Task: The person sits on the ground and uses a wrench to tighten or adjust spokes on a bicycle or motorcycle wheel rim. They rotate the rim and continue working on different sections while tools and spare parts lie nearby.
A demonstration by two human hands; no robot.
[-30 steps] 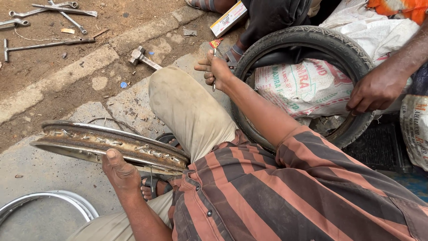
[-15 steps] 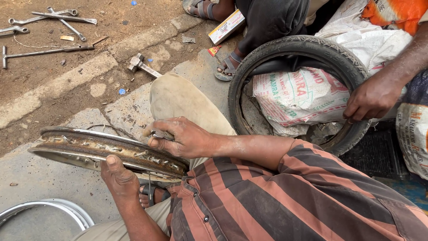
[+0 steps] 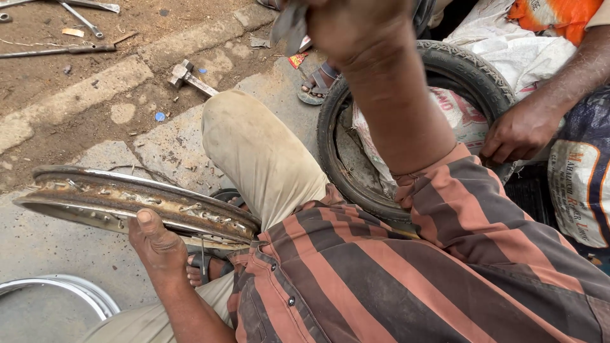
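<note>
The rusty wheel rim [image 3: 133, 202] lies nearly flat at about eight o'clock in the view, propped against the person's bent knee, its spoke holes showing along the inner channel. The left hand [image 3: 155, 244] closes on its near edge, thumb pressed on top of the rim and fingers hidden beneath. The right hand [image 3: 352, 22] is raised close to the camera at twelve o'clock, blurred, curled round a flat grey metal piece [image 3: 289, 26] whose kind I cannot tell. At about two o'clock a black tyre [image 3: 473, 70] stands on the ground with a printed white sack [image 3: 454, 121] lying inside it; another person's hand [image 3: 521, 130] rests on the tyre's right side. A small hammer [image 3: 187, 77] lies on the concrete at eleven o'clock, with long tools [image 3: 60, 49] on the dirt beyond. A shiny second rim [image 3: 70, 289] curves in at seven o'clock.
</note>
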